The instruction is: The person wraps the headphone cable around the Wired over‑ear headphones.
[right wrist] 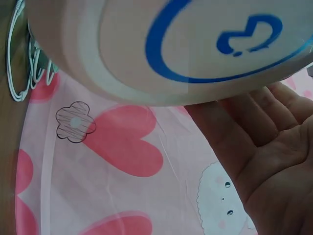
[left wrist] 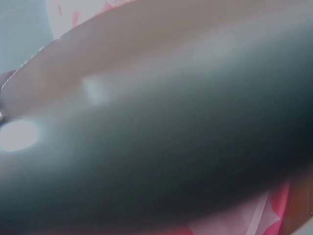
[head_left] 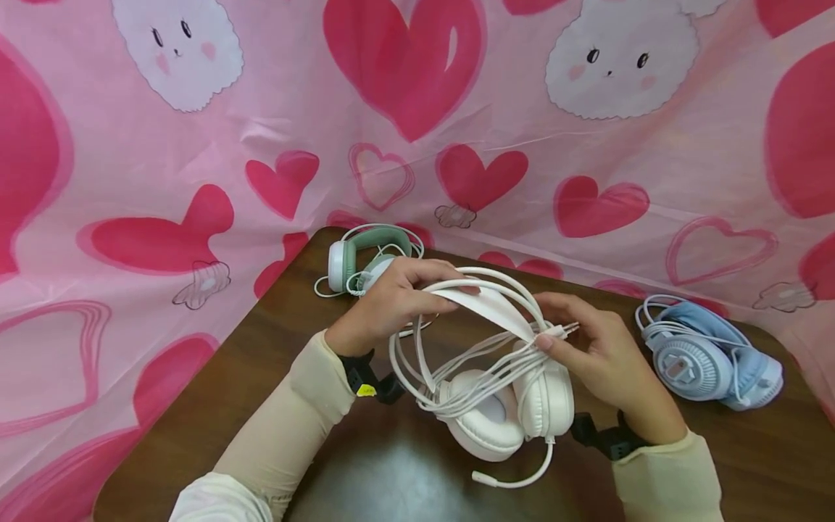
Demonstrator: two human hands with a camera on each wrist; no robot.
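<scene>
Between both hands, a white over-ear headset (head_left: 548, 399) is held up over the table. My left hand (head_left: 398, 293) grips its headband (head_left: 485, 308) at the upper left, thumb underneath. With thumb and fingers, my right hand (head_left: 596, 348) pinches the white cable (head_left: 483, 391) near its plug end, beside the headband's right side. Several cable loops run across the ear cups, and a microphone boom (head_left: 541, 471) curves below. The right wrist view shows an ear cup (right wrist: 127, 63) with a blue logo close up, the right fingers behind it. A dark blur fills most of the left wrist view.
A green and white headset (head_left: 385, 239) lies at the far left corner of the brown table (head_left: 222, 413). On the right sits a light blue headset (head_left: 694, 362) with its cable gathered. A pink heart-patterned cloth (head_left: 417, 181) hangs behind the table.
</scene>
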